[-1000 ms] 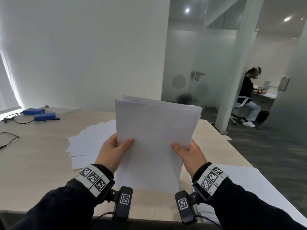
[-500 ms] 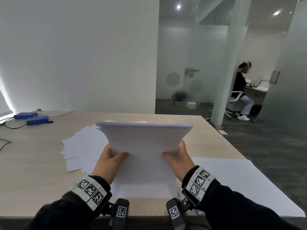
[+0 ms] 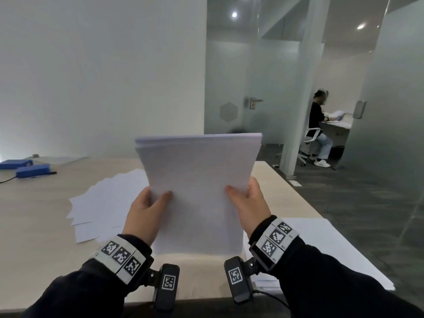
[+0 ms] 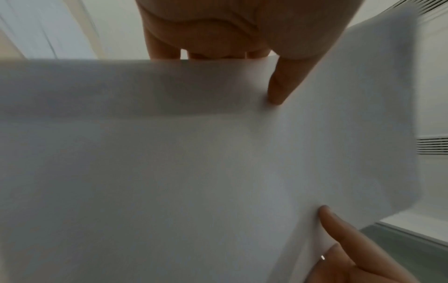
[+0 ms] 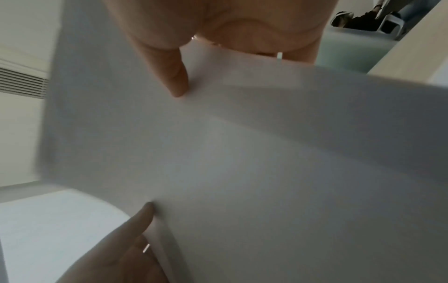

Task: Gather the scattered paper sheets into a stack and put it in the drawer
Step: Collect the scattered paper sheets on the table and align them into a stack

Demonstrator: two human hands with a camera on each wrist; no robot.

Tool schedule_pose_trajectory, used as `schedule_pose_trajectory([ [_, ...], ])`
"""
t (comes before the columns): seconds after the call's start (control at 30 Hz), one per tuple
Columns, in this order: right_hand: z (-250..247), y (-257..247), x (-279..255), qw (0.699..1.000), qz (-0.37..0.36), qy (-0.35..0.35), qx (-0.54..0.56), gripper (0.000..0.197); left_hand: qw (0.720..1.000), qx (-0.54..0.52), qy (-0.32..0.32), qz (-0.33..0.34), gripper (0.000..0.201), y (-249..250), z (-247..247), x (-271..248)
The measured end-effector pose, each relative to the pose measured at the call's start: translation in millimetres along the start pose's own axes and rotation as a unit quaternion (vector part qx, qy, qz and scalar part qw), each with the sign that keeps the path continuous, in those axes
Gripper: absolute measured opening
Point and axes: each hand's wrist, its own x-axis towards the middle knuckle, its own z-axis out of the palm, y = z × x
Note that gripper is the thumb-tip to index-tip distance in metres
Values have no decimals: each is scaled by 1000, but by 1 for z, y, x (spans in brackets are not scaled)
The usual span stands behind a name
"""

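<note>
I hold a stack of white paper sheets point(image 3: 197, 187) upright over the wooden table point(image 3: 34, 216), its bottom edge close to the tabletop. My left hand point(image 3: 146, 207) grips its left edge, thumb on the front and fingers hidden behind. My right hand point(image 3: 249, 203) grips the right edge the same way. In the left wrist view the stack point(image 4: 194, 162) fills the frame under my left hand point(image 4: 276, 92). In the right wrist view my right hand point(image 5: 177, 84) pinches the stack point(image 5: 242, 162). More loose sheets point(image 3: 103, 203) lie fanned on the table to the left. No drawer is in view.
Large white sheets point(image 3: 321, 244) lie at the table's right front corner. Two blue boxes point(image 3: 32, 171) with a cable sit at the far left. A person point(image 3: 319, 127) sits at a desk beyond the glass partition point(image 3: 390, 111). The table's right edge borders grey carpet.
The stack dropped toward the table half a second ago and is now raised upright again, its top edges more even. Both hands keep their grip on its sides.
</note>
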Motion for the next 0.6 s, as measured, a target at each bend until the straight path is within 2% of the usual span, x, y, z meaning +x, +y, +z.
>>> schedule_pose_trajectory([
  [0.2,-4,18,-4,999,37,16,-32,36,998,-12,-24,-52,19,-10,3,-1],
  [0.43,1,-3,12,1000,21,8,6,32,999,-37,-13,-13,30,14,-6,11],
  [0.6,1,9,-6,1000,16,1,1,27,1000,-21,-16,-9,25,-1,-8,-3],
])
